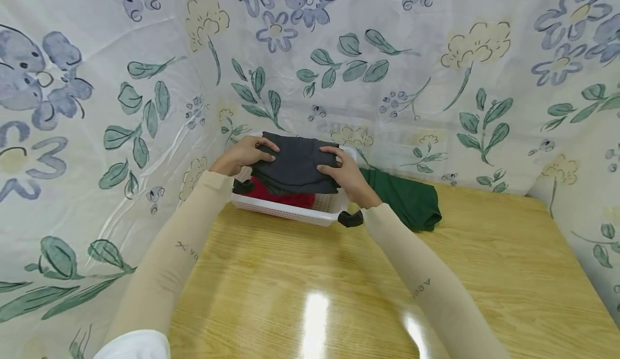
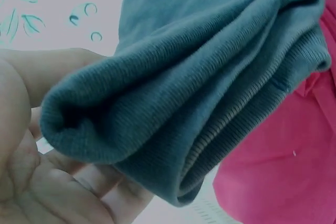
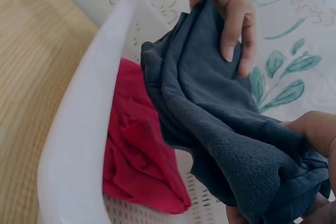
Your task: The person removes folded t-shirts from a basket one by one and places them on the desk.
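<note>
A folded dark grey garment (image 1: 300, 160) is held between both hands, above a white plastic basket (image 1: 286, 212). My left hand (image 1: 247, 153) grips its left end, fingers on top. At the other end my right hand (image 1: 346, 173) holds it the same way. Several folded layers show along the garment's edge (image 2: 173, 103) in the left wrist view, where it looks bluish. Under it a red folded cloth (image 3: 136, 145) lies in the basket, to the left side. The right wrist view shows the grey cloth (image 3: 210, 93) apart from the red one.
A dark green folded cloth (image 1: 409, 197) lies on the wooden table (image 1: 271, 273), just right of the basket. Behind the basket hangs a floral sheet (image 1: 339, 90), which also covers the left side. Black wrist cameras (image 1: 350, 219) sit near the basket's rim.
</note>
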Available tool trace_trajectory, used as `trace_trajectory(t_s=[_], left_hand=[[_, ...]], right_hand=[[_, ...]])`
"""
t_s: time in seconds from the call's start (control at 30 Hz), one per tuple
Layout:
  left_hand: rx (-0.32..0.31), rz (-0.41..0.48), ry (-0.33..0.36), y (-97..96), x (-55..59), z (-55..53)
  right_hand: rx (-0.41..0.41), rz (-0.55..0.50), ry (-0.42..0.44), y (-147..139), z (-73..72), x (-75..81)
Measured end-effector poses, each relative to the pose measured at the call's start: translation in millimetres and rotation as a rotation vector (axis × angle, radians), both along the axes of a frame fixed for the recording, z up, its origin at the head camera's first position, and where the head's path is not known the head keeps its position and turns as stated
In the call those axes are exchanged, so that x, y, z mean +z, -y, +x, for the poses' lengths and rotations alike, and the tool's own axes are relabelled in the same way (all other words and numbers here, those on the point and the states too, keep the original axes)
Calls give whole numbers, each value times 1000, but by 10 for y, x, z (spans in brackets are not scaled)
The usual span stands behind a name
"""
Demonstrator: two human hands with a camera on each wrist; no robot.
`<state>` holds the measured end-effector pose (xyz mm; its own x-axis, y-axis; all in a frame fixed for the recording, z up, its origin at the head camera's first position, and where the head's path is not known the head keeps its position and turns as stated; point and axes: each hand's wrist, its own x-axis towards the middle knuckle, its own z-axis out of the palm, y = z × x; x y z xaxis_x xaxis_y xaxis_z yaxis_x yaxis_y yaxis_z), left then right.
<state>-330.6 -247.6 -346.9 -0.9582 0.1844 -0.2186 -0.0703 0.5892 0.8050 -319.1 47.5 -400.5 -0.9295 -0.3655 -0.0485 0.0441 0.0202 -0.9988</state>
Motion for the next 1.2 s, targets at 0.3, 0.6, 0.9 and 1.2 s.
trace_trajectory(t_s=[0.3,0.6,0.9,1.2], left_hand=[[-7,159,46,-78,15,15],[-73,148,-22,-203,-23,-13],[-130,158,-55,-352,-4,-25],[-172,178,-56,-545,19,-27]], right_hand=[[14,3,-2,-212,21,24],[13,-31,4,-425,23,40],[41,-92,46,-681,-5,78],[53,-112,42,-913,24,109]])
